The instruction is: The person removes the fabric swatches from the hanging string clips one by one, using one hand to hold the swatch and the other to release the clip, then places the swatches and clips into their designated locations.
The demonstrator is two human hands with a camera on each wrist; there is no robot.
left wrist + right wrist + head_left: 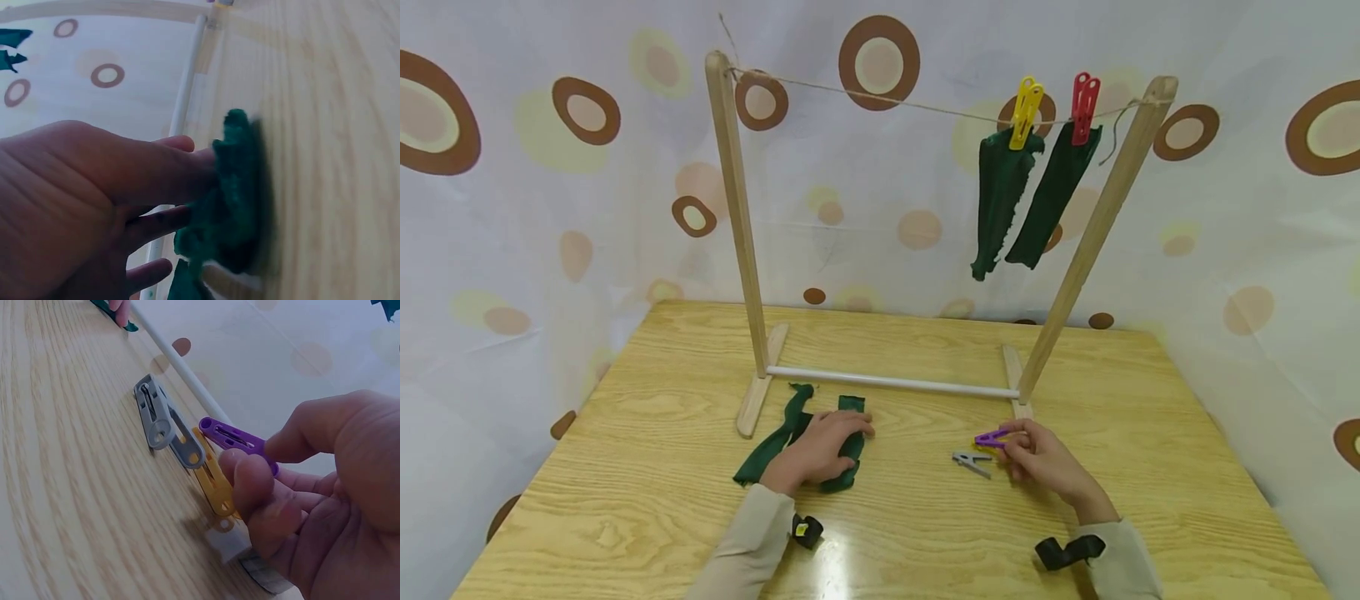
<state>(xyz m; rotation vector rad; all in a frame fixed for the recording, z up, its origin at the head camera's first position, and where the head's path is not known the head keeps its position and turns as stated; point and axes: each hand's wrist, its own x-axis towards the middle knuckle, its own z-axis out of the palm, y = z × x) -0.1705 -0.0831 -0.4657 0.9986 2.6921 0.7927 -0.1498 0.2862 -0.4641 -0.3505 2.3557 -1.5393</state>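
On the tabletop at left, my left hand [823,446] lies over a strip of green cloth [852,403], thumb and fingertips closing on its edges. The left wrist view shows the thumb against the bunched green cloth [237,194], which partly hides the fingertips. Another green piece [767,454] lies beside that hand, partly under it. My right hand [1048,462] pinches a purple clothespin [990,438] between thumb and fingers. A grey clothespin [156,419] and a yellow clothespin [215,481] lie on the table just beside the right fingertips.
Behind the hands stands a wooden drying frame [739,217] with a white bottom rod [887,382] and a string line [880,98]. Two green cloths [1000,196] hang at its right, under a yellow clothespin [1026,114] and a red clothespin [1084,110]. A patterned sheet [850,233] forms the backdrop.
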